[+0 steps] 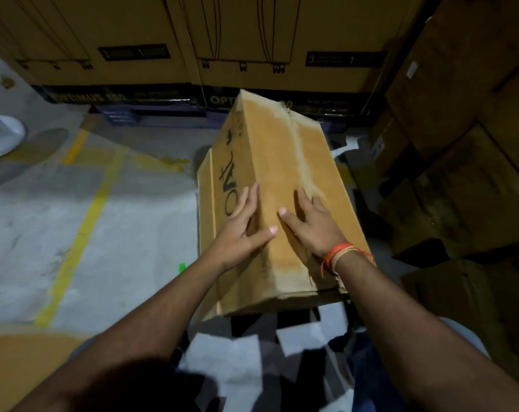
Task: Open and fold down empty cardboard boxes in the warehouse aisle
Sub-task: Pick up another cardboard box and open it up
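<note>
Box [279, 185] first, since it fills the space under my palms: it lies on its side ahead of me, raised a little off the floor [44, 221], one long panel facing up with a pale torn strip where the tape ran. I judge I have it this way so the seam is on top and I can work the flaps apart. Stacked cartons [192, 40] wall off the far side beyond my fingertips, and more cartons crowd close off my right wrist, so there is little room to swing the box that way. Off my left wrist the floor opens out past a yellow line [85, 227], the better side for laying it flat.

My left hand [240, 230] is spread over the box's left top edge, fingers straight down the printed side, thumb across the upper panel, steadying rather than gripping. My right hand [311, 224] lies flat and spread on the upper panel just beside the torn strip, pressing down, a thread band at the wrist. The thumbs nearly meet. The near end of the box looks ragged.
</note>
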